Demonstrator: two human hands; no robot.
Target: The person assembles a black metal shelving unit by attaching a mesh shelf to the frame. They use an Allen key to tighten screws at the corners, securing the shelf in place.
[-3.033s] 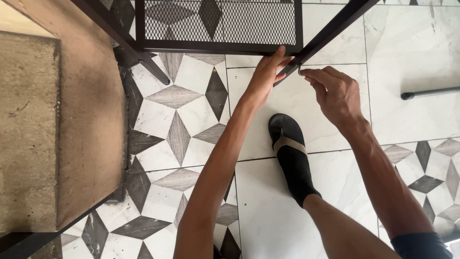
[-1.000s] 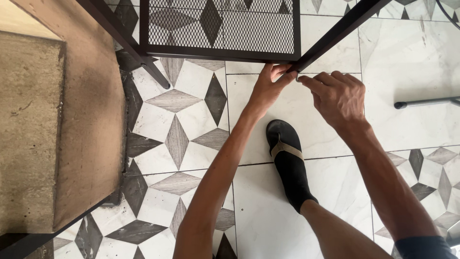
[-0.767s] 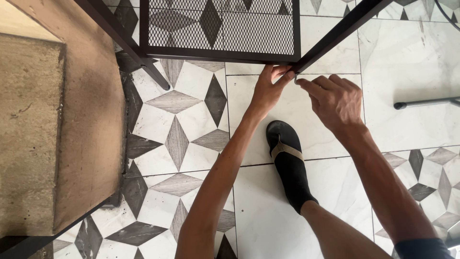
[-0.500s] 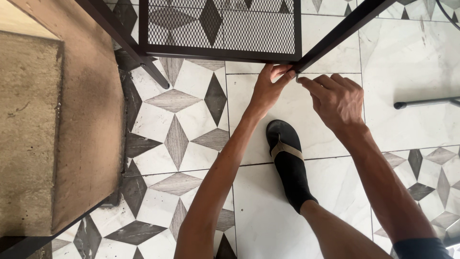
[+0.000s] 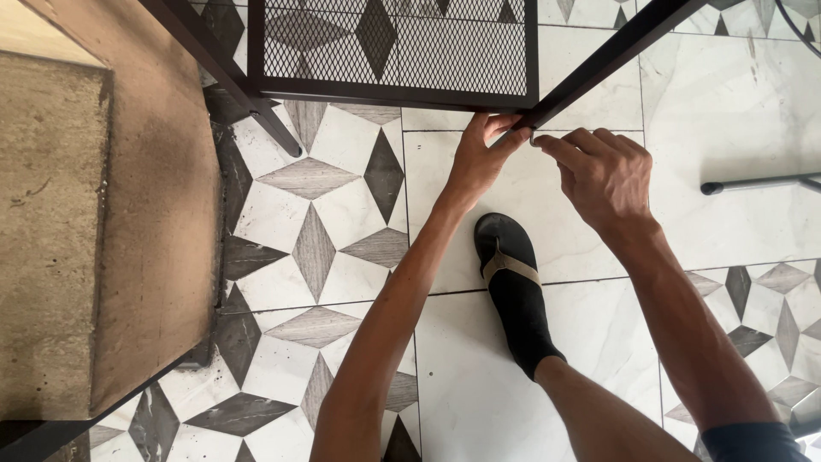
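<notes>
A dark metal frame with a mesh panel (image 5: pixel 393 51) stands over the tiled floor. One slanted bar (image 5: pixel 616 47) of it runs down to a corner. My left hand (image 5: pixel 479 158) grips that corner from below, with its fingers curled over the bar's end. My right hand (image 5: pixel 603 175) is just right of it. Its thumb and forefinger pinch a small pale part (image 5: pixel 532 134) at the same joint; what the part is cannot be made out. My foot in a black sock and sandal (image 5: pixel 517 291) rests on the tiles under both hands.
A brown slab with a rough grey top (image 5: pixel 111 222) fills the left side. A frame leg (image 5: pixel 274 128) touches the floor by it. A thin dark rod (image 5: pixel 761 182) lies on the white tiles at the right edge.
Both hands have stayed at the frame's corner. Since three seconds ago the left hand's fingers have curled tighter on the bar, and the right hand's pinch has closed in on the joint.
</notes>
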